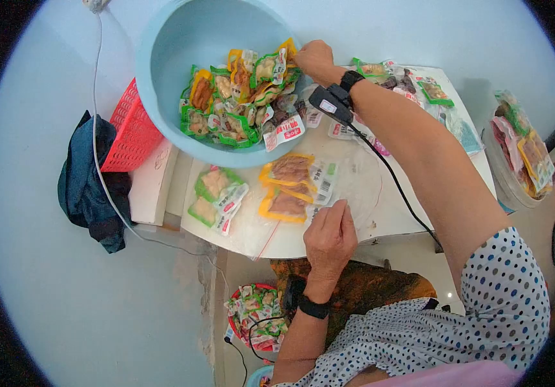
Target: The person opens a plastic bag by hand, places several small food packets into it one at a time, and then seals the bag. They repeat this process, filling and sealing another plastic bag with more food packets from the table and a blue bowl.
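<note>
My right hand (316, 61) is closed at the right rim of a light blue basin (219, 155), its fingertips on a yellow packet (288, 49). Inside the basin lies a heap of green, yellow and white food packets (226, 90). Lower down, my left hand (331, 238) has its fingers pressed together on the edge of a clear plastic bag (361, 184) on the white table (393, 222). Just beyond its fingertips, yellow packets (288, 201) lie side by side on the bag. Two green packets (216, 193) rest to their left.
More packets (435, 91) lie at the table's back right. A filled bucket (516, 174) stands further right. Left of the basin are a red basket (129, 132) and dark cloth (90, 174). Below the table is a red container of packets (256, 313). A black cable (393, 174) hangs by my right arm.
</note>
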The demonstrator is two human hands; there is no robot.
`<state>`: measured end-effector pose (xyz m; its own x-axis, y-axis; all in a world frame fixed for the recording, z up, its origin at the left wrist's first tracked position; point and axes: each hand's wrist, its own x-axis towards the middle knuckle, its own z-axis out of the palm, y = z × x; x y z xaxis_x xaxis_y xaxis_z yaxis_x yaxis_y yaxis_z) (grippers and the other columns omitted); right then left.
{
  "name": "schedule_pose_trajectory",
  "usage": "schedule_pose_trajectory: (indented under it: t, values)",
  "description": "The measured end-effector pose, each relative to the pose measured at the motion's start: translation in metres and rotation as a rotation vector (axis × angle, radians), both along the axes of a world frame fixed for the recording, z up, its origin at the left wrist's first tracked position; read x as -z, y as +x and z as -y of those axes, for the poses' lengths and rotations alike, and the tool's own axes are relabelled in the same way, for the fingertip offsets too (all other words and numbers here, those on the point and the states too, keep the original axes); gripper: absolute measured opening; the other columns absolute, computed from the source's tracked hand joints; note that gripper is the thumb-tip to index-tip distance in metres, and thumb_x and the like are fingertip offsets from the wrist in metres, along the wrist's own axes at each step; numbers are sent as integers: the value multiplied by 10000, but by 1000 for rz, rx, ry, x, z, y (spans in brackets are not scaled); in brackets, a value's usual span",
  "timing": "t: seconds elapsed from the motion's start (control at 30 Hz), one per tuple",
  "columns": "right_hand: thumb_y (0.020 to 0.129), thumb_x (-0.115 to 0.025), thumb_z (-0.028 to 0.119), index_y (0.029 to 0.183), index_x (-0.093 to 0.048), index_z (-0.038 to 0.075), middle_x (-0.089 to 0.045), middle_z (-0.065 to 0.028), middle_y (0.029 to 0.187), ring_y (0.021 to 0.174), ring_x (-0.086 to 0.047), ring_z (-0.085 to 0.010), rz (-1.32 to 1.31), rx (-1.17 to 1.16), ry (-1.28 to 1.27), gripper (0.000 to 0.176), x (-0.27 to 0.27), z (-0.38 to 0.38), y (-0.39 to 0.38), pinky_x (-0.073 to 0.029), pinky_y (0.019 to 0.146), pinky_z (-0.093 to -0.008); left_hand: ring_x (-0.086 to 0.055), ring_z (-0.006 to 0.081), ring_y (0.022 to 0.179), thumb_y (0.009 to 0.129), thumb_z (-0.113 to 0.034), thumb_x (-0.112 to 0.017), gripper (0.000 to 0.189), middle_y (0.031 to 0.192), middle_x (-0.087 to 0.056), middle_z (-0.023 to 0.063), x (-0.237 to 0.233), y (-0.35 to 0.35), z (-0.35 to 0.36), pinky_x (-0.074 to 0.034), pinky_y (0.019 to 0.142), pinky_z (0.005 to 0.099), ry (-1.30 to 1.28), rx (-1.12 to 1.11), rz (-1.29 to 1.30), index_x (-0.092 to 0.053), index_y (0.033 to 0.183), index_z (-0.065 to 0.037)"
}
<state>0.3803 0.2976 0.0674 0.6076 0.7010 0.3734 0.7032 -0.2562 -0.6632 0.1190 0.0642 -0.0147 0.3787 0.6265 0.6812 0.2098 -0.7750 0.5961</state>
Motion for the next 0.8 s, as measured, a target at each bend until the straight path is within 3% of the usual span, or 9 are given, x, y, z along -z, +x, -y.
schedule_pose_trajectory:
  t: [0.2,0.3,0.4,0.5,0.6,0.7,0.8]
  values:
    - [820,-636,259,797,-722,6,-687,-193,765,750,-688,-336,-53,13,350,268,-16,45,2,-542,707,-432,-572,283,584,804,18,-656,125,670,-558,119,3,1,1,-465,520,366,38,-28,-4,-640,926,-6]
    - [845,-628,247,846,-698,-1,-689,-164,772,701,-681,-278,-134,-99,537,258,-21,64,23,-544,676,-410,-579,297,601,804,15,-651,131,675,-553,117,3,1,2,-474,530,378,25,-31,10,-638,930,-16]
    - [873,-613,229,907,-663,18,-677,-111,815,724,-670,-219,-428,-278,630,219,-49,115,15,-532,635,-372,-586,300,608,810,15,-640,138,693,-572,125,3,-1,2,-476,537,380,60,-47,15,-643,945,-7]
    - [889,-598,204,939,-643,38,-660,-71,868,765,-651,-165,-503,-386,618,179,-58,160,16,-507,615,-305,-594,308,616,822,16,-625,215,729,-600,152,12,1,0,-480,550,384,60,-26,76,-645,1036,7]
    - [899,-596,201,941,-649,20,-661,-57,855,776,-620,-121,-410,-463,536,193,-47,190,27,-487,629,-262,-610,318,637,828,37,-616,320,772,-626,168,13,-1,3,-490,574,392,8,-24,71,-628,1146,4]
    - [888,-623,197,924,-660,5,-659,-43,815,730,-590,-91,-428,-473,372,199,-43,229,19,-481,644,-245,-562,178,603,861,32,-586,307,779,-644,129,18,2,-1,-474,585,295,100,2,123,-642,1161,-2]
    - [987,-514,221,879,-585,29,-562,3,696,604,-474,-88,-403,-465,97,232,-57,271,-17,-380,566,-258,-540,168,603,864,72,-535,342,751,-612,99,16,2,-4,-465,591,275,138,27,108,-640,1178,-13]
